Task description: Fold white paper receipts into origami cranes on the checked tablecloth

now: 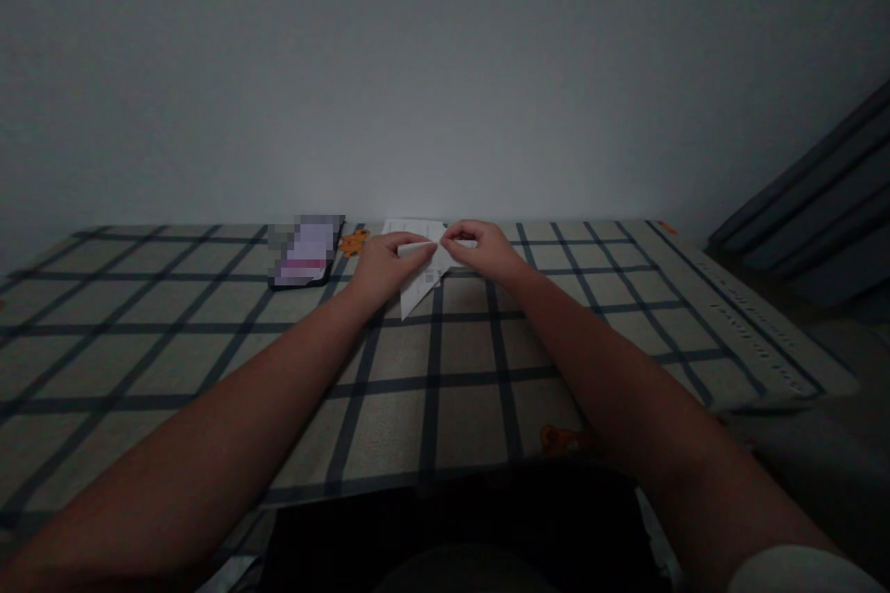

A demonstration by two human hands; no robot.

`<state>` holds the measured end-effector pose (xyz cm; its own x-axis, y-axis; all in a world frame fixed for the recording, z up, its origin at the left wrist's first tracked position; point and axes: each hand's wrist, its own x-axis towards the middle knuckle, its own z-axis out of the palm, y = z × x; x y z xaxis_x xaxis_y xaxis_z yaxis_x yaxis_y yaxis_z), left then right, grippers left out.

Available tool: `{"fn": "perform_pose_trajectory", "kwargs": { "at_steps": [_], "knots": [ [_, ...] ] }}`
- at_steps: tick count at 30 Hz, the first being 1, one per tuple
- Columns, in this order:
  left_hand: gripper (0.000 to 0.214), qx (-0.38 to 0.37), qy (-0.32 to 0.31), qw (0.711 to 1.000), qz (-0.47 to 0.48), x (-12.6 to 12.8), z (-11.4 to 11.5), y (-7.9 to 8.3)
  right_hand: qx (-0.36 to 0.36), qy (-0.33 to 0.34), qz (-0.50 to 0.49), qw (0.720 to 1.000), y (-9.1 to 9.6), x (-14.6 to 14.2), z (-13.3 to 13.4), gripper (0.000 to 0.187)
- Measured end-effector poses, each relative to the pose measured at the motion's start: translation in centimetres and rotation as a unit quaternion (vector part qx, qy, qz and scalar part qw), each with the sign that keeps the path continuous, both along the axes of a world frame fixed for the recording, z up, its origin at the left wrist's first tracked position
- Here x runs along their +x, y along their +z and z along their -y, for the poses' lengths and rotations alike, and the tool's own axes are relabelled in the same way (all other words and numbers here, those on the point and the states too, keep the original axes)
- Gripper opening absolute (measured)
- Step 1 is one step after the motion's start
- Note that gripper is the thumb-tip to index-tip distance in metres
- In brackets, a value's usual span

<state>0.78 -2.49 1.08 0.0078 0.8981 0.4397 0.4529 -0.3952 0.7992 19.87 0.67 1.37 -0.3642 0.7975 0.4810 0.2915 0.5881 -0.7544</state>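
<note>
A white sheet of paper [423, 283] with small print lies partly folded on the checked cloth [209, 343], its lower corner pointing toward me. My left hand [384, 264] pinches a folded edge of the paper from the left. My right hand [483, 250] pinches the same fold from the right. The fingertips of both hands nearly meet over the paper. A flat part of the sheet shows behind the hands, near the wall.
A phone [304, 252] with a lit, blurred screen lies left of the paper, close to my left hand. Small orange figures [353, 243] are printed on the cloth. The surface ends at a plain wall behind and drops off at the right edge [765, 343].
</note>
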Motion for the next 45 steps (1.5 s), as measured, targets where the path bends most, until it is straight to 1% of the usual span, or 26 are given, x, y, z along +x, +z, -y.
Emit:
{"fn": "perform_pose_trajectory", "kwargs": {
  "at_steps": [4, 8, 10, 14, 16, 21, 24, 28, 30, 35, 41, 45],
  "knots": [
    [0.027, 0.024, -0.007, 1.0, -0.013, -0.1, -0.1, 0.1, 0.006, -0.006, 0.017, 1.0, 0.2, 0.1, 0.1, 0.016],
    [0.027, 0.029, 0.011, 0.999, -0.011, -0.4, -0.3, 0.0, 0.009, -0.028, 0.012, 1.0, 0.0, 0.6, -0.5, 0.017],
    [0.028, 0.016, 0.02, 1.0, 0.011, -0.5, -0.5, -0.1, -0.004, -0.033, 0.001, 0.999, -0.2, 0.9, -0.9, 0.018],
    [0.03, -0.012, 0.024, 0.998, 0.058, -0.8, -0.8, -0.1, -0.068, -0.044, -0.06, 0.995, -0.4, 1.4, -1.5, 0.017],
    [0.032, -0.024, 0.019, 0.997, 0.074, -0.8, -0.9, -0.1, -0.088, -0.045, -0.084, 0.992, -0.3, 1.6, -1.5, 0.017],
    [0.039, -0.058, 0.004, 0.988, 0.14, -0.7, -1.2, -0.4, -0.102, -0.039, -0.108, 0.988, -0.3, 1.6, -1.6, 0.015],
    [0.043, -0.082, -0.001, 0.984, 0.157, -0.7, -1.3, -0.5, -0.117, -0.032, -0.128, 0.984, -0.5, 1.6, -1.8, 0.014],
    [0.042, -0.091, -0.005, 0.986, 0.141, -0.5, -1.1, -0.5, -0.131, 0.012, -0.107, 0.986, -0.7, 1.4, -1.7, 0.023],
    [0.043, -0.093, -0.007, 0.987, 0.13, -0.4, -0.9, -0.4, -0.125, 0.016, -0.081, 0.989, -0.7, 1.3, -1.6, 0.026],
    [0.049, -0.09, -0.031, 0.986, 0.136, -0.4, -0.9, -0.4, -0.111, -0.016, -0.068, 0.991, -0.7, 1.5, -1.5, 0.026],
    [0.047, -0.08, -0.052, 0.985, 0.142, -0.9, -1.3, -0.5, -0.104, -0.055, -0.067, 0.991, -0.3, 1.8, -1.2, 0.025],
    [0.048, -0.073, -0.059, 0.992, 0.08, -1.2, -1.4, -0.5, -0.106, -0.065, -0.064, 0.99, -0.2, 1.9, -1.1, 0.023]
  ]
}}
